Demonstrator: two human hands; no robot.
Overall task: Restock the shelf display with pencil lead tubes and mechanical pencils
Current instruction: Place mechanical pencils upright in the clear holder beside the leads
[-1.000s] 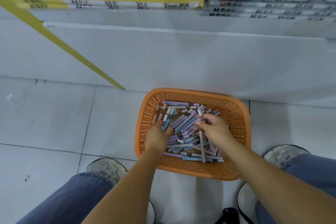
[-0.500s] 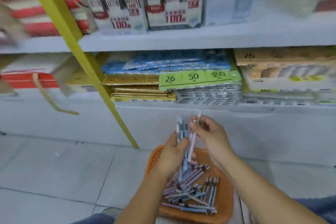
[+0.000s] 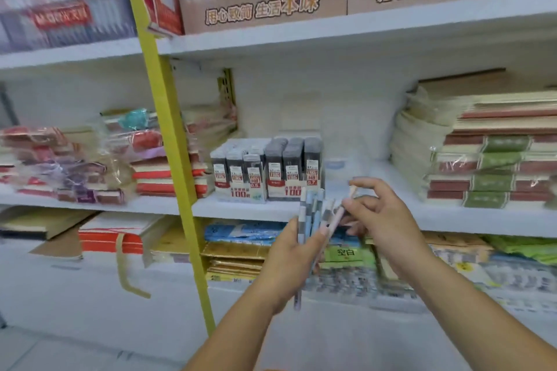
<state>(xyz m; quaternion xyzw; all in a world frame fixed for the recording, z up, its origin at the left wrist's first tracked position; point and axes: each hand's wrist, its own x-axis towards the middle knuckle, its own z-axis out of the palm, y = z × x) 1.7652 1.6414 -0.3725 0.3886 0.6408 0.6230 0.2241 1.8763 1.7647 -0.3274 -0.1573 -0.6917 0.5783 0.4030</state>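
At nine o'clock of the view: wrapped notebook stacks [image 3: 72, 166], red and purple covers, blurred, lying flat on the white middle shelf [image 3: 241, 206].

At eleven o'clock: yellow upright post [image 3: 168, 141], slanting down across the shelving.

At centre, toward twelve o'clock: pencil lead boxes [image 3: 268, 170], two display cartons side by side, upright, printed "100", "0.5" and "0.7". They stand at the shelf's front edge. Bare shelf lies just to their right.

At six o'clock, just below the shelf edge: left hand [image 3: 291, 259], closed around a bundle of mechanical pencils [image 3: 310, 217], blue, grey and pink, held roughly upright, tips fanned out above the fist and one end sticking out below it.

At five o'clock of the bundle: right hand [image 3: 382, 220], thumb and forefinger pinched on one pink pencil [image 3: 339, 214] at the bundle's right side, remaining fingers loose. Whether that pencil is free of the bundle cannot be told through the blur.

At three o'clock: paper pad stacks [image 3: 488, 159] with green and maroon bands, flat on the same shelf.

Risks, as judged: the fan is loose, so drawing one pencil out may drag neighbours with it and spill them to the floor. A careless reach to the shelf could knock the lead cartons, which sit near the edge.
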